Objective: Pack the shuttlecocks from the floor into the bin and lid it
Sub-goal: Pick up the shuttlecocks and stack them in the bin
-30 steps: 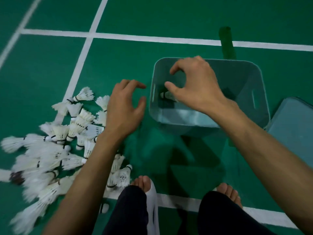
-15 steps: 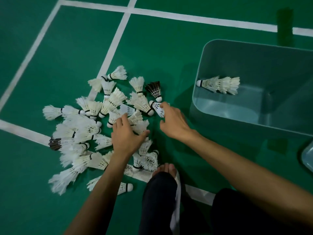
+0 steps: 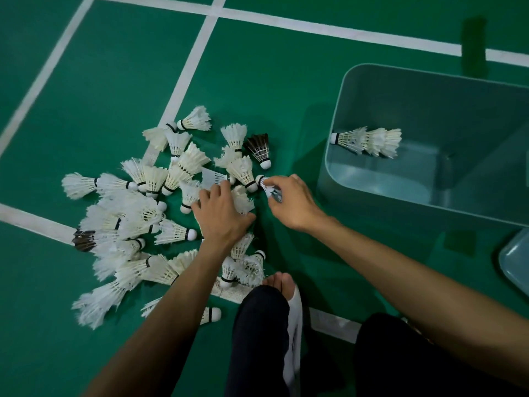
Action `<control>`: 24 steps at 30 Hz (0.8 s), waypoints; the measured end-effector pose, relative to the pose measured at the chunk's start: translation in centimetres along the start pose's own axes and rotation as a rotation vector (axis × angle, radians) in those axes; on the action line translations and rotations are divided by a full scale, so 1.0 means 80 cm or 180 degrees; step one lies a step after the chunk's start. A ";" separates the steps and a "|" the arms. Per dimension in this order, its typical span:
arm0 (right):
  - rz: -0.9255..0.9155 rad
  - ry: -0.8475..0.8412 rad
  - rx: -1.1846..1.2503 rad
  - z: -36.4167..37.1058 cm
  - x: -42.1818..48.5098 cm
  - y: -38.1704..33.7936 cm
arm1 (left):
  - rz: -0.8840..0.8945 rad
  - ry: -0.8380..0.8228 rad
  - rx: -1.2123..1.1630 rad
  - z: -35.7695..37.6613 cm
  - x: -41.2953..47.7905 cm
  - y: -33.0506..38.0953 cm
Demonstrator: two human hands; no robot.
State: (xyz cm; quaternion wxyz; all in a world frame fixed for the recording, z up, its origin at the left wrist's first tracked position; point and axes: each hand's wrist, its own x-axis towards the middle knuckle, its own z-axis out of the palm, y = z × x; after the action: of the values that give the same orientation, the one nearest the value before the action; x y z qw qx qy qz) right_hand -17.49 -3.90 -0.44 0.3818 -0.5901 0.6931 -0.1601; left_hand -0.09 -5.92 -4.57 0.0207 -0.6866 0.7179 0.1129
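A pile of several white shuttlecocks (image 3: 148, 213) lies on the green court floor, with a dark-feathered one (image 3: 260, 149) at its far right edge. My left hand (image 3: 221, 216) rests on the pile and grips a white shuttlecock (image 3: 242, 200). My right hand (image 3: 292, 203) pinches another white shuttlecock (image 3: 267, 186) at the pile's right edge. The grey-blue bin (image 3: 343, 116) stands open to the right. A nested stack of shuttlecocks (image 3: 367, 140) lies inside the bin. The bin's lid (image 3: 516, 260) lies at the right edge, mostly cut off.
White court lines (image 3: 186, 73) cross the floor under and behind the pile. My bare foot (image 3: 279, 282) and dark trouser legs (image 3: 260, 339) sit close below the pile. A dark green tape strip (image 3: 473, 45) crosses the far line behind the bin.
Both hands came down from the bin to the pile. The left now grips a shuttlecock and the right has pinched one at the pile's right edge. The view shifted left.
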 end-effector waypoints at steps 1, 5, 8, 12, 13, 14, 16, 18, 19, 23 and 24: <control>-0.0037 0.0041 -0.0083 0.000 -0.003 -0.001 | 0.0032 0.0013 -0.0045 -0.001 0.001 -0.003; -0.0291 0.0411 -0.0332 -0.004 -0.013 -0.008 | 0.0318 0.0419 -0.0724 -0.010 -0.010 0.001; -0.0667 0.0732 -0.0441 -0.011 -0.022 -0.021 | 0.0349 0.0422 -0.1435 -0.034 -0.020 0.027; -0.1115 0.1347 -0.0360 -0.039 -0.038 -0.052 | 0.0554 0.0445 -0.2559 -0.092 -0.028 0.054; -0.1228 0.1517 -0.0300 -0.051 -0.043 -0.064 | 0.0587 0.0416 -0.2874 -0.109 -0.030 0.060; -0.1345 0.1694 -0.0244 -0.066 -0.050 -0.075 | 0.0625 0.0416 -0.3131 -0.126 -0.030 0.066; -0.1543 0.2106 -0.0154 -0.103 -0.065 -0.098 | 0.0764 0.0496 -0.3457 -0.160 -0.028 0.084; -0.1573 0.2478 -0.0032 -0.145 -0.079 -0.110 | 0.1001 0.0578 -0.3704 -0.193 -0.023 0.111; -0.1490 0.2612 0.0053 -0.166 -0.084 -0.109 | 0.1168 0.0577 -0.3819 -0.207 -0.019 0.129; -0.0587 0.2927 0.0529 -0.245 -0.096 -0.054 | 0.1703 0.0131 -0.3833 -0.226 0.000 0.220; -0.0307 0.2946 0.0594 -0.263 -0.097 -0.031 | 0.1695 -0.0042 -0.3725 -0.220 0.007 0.242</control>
State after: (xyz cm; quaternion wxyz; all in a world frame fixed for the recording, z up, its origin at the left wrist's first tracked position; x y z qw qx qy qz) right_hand -30.79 -2.01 17.69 0.0764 -0.4515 0.7448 -0.4854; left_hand -17.12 -9.18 15.06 -0.3817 -0.3819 0.6834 0.4914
